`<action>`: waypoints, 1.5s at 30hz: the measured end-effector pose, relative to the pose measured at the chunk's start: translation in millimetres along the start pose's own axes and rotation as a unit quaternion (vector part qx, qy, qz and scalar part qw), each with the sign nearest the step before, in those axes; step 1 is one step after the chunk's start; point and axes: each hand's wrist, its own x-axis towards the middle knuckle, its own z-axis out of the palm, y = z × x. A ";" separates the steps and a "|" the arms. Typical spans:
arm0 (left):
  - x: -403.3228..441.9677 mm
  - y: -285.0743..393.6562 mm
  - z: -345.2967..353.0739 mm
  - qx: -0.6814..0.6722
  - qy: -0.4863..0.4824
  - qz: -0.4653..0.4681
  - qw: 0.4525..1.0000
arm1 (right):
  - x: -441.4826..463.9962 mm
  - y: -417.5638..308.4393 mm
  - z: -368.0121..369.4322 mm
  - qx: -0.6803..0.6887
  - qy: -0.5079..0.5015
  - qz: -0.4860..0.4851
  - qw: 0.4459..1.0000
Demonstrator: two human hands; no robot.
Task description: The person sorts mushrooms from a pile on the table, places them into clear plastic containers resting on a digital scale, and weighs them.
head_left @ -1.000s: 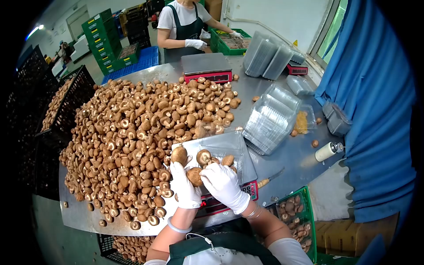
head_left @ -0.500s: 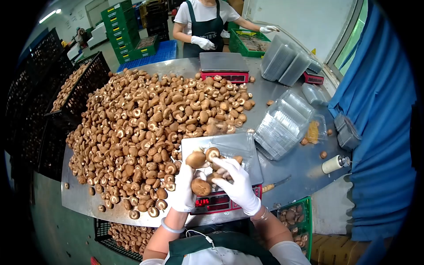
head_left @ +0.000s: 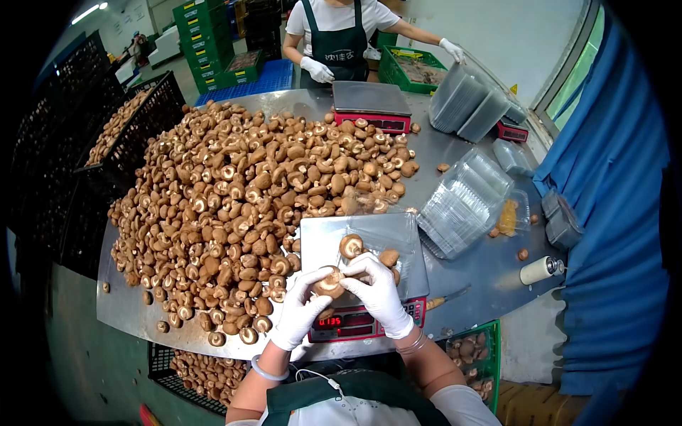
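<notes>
In white gloves, my left hand [head_left: 300, 312] and my right hand [head_left: 380, 295] are both closed on one brown shiitake mushroom [head_left: 328, 282], gripping it from either side above the near part of a red-based scale [head_left: 320, 238]. Part of another mushroom shows below it, by my left fingers. Beyond my hands, a clear plastic tray [head_left: 405, 245] lies on the scale plate with several mushrooms in it, one [head_left: 351, 246] with its stem side up. My right hand partly covers the tray. The scale's red display [head_left: 330, 321] reads 0.135.
A large heap of mushrooms [head_left: 234, 184] spreads over the metal table on the left. To the right are stacked clear trays [head_left: 465, 206], a knife [head_left: 447, 297] and a white flask [head_left: 538, 270]. Across the table, a co-worker [head_left: 334, 42] stands behind a second scale [head_left: 371, 99].
My hands have come together on a single mushroom. Two mushrooms earlier at my left hand are no longer held apart there, and my right hand has drawn back from over the tray.
</notes>
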 end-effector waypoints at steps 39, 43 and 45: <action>137.7 -50.5 -224.1 0.571 0.247 0.009 0.783 | -4.6 -10.9 -29.7 -0.506 0.140 0.048 0.850; 198.0 -73.7 -224.3 0.689 0.158 0.002 0.708 | -11.4 -26.1 -35.3 -0.508 0.223 0.044 0.831; 210.1 -96.5 -239.4 0.673 0.137 0.046 0.726 | -21.7 -24.9 -44.5 -0.516 0.238 0.040 0.822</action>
